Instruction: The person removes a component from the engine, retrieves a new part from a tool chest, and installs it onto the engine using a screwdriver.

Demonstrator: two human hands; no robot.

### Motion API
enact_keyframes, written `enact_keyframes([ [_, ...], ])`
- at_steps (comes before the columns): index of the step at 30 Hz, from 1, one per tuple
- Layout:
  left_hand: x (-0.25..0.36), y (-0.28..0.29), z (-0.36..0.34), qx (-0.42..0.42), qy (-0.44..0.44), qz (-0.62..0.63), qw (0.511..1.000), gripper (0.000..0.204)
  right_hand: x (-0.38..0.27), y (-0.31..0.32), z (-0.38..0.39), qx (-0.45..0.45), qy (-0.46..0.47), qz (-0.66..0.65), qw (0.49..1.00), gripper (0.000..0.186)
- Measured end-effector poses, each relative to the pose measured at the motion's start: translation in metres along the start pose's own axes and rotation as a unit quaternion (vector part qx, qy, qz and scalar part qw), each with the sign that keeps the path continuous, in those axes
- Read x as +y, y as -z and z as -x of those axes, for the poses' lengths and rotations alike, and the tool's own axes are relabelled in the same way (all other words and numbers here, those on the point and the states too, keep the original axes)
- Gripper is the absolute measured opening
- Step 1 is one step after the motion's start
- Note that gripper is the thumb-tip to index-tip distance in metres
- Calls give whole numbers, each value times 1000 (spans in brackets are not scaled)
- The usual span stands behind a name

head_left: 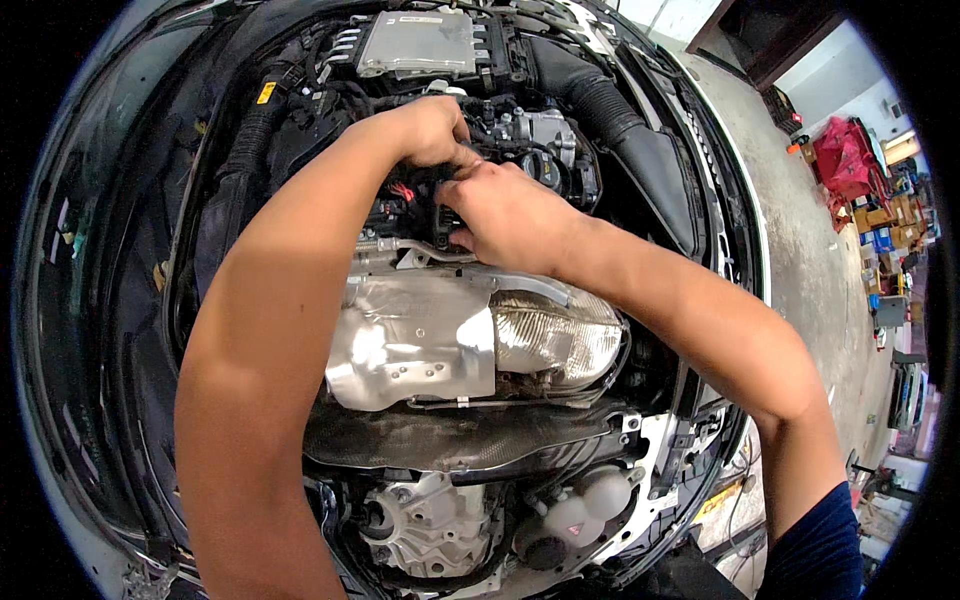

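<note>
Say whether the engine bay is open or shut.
Open: the left hand and right hand reach into it, and the shiny metal shield shows.

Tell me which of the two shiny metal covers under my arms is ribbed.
The right-hand metal cover, with the rounded end: fine ridges run across it, while the left-hand metal cover is mostly smooth.

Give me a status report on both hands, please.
Left hand, right hand close together over black engine parts. Hands hide any grip. Silvery shield nearer the wearer.
</note>
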State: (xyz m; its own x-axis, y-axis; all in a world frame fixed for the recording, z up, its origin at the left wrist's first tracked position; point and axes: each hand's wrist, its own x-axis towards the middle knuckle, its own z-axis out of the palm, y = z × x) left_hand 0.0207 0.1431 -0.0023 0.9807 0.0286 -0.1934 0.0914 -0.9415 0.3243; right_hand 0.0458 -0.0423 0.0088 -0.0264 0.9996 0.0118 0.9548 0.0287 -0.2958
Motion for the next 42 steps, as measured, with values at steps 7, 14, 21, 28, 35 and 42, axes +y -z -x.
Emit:
enact_keyframes([
  [7, 6, -15, -10, 93, 31, -66, 993, 47, 0, -2, -17, -15, -5, 7, 1000, 24],
  [14, 11, -12, -22, 52, 52, -85, 994, 38, 8, -2, -9, -18, -29, -2, 999, 28],
  [21, 24, -6, -5, 95, 71, -84, 989, 46, 6, -15, -7, -78, -27, 40, 996, 26],
  [28, 29, 1, 24, 91, 1, -76, 993, 46, -1, -13, -17, -52, 41, 110, 992, 15],
  [35, 74, 8, 146, 253, 167, 98, 948, 37, -2, -6, -20, -96, 81, 144, 982, 19],
  [42, 117, -43, 221, 432, 255, 183, 845, 30, -8, -8, -29, -126, 73, 153, 978, 19],
])
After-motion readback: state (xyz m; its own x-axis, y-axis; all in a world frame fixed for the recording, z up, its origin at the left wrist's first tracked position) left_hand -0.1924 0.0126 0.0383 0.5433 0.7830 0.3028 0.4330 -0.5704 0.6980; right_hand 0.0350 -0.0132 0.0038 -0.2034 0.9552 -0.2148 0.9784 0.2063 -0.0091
